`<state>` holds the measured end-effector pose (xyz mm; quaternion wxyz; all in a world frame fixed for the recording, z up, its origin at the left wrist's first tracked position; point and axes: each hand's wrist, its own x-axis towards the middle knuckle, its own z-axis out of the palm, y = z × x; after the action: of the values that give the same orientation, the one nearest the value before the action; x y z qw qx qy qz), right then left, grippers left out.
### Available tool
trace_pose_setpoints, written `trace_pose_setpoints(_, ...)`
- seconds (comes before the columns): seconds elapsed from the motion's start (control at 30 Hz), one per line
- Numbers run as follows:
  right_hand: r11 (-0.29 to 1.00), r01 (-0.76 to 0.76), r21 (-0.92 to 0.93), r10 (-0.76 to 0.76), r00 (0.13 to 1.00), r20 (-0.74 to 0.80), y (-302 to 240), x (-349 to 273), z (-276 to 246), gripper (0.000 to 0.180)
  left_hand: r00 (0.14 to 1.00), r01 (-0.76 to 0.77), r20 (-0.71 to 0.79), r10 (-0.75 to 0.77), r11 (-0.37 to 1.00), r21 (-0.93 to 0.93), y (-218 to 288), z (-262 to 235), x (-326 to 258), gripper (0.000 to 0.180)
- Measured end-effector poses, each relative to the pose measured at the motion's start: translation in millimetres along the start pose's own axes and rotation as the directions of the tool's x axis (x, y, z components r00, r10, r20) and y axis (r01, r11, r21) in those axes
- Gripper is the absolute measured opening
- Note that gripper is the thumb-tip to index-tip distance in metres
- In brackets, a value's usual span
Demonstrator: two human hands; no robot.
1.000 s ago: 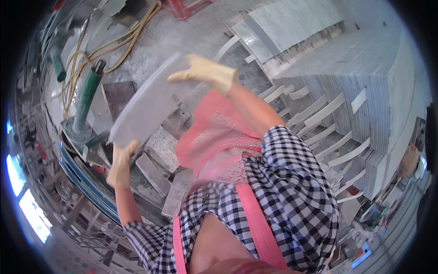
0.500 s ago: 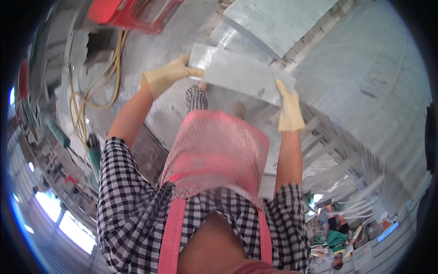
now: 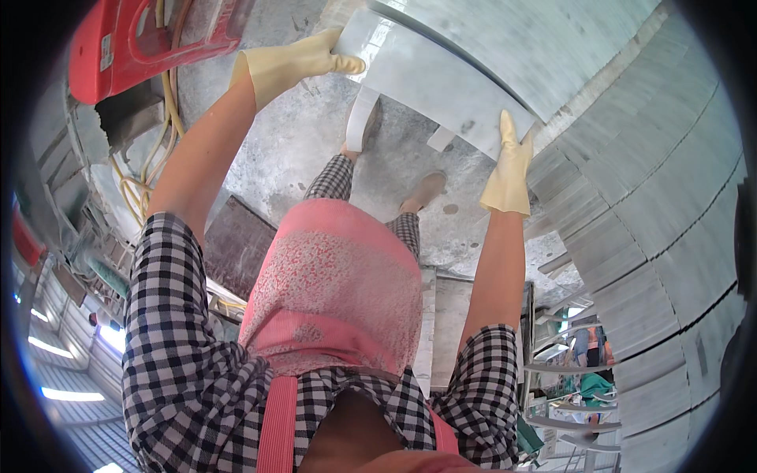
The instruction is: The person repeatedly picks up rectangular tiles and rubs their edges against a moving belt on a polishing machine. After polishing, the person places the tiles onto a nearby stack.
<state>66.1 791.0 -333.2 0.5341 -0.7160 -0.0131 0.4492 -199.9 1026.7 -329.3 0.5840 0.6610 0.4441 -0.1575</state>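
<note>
Holds white slab (image 3: 441, 88) by opposite ends, pinching with left hand (image 3: 303, 63) and right hand (image 3: 511, 164), beside larger slab (image 3: 544, 47) beyond grip; not yet released.

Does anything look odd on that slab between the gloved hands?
Perhaps a small dark smudge on the pale slab, near the gloved right hand. The surrounding surface looks plainer; whether it's stain or marking isn't clear.

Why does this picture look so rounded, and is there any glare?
Head view: the fisheye lens bends straight edges toward the dark rim; head view: a bright streak of glare lies on the pale grey, flat rectangular slab near the left hand in its cream glove; head view: the long white ceiling light at lower left looks washed out.
</note>
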Motion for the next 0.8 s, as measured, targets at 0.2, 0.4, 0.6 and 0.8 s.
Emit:
trace_pose_setpoints(0.2,0.917,0.02,-0.399,-0.027,1.0,-0.013,12,-6,-5,0.078,0.999,0.037,-0.017,-0.038,0.999,-0.017,-5,2,3,0.077)
trace_pose_setpoints(0.4,0.494,0.047,-0.868,0.025,0.997,0.069,-13,9,-11,0.068,0.944,0.29,-0.175,-0.28,0.956,0.037,-4,16,19,0.08)
trace_pose_setpoints(0.6,0.82,-0.184,-0.542,0.418,0.839,0.348,-37,-54,-7,0.045,0.976,-0.209,-0.075,0.203,0.975,-0.077,-16,6,-4,0.043)
trace_pose_setpoints(0.8,0.789,-0.603,-0.117,0.576,0.66,0.482,56,-68,66,0.038,0.995,0.085,0.026,-0.095,0.961,0.262,-9,-1,-31,0.071)
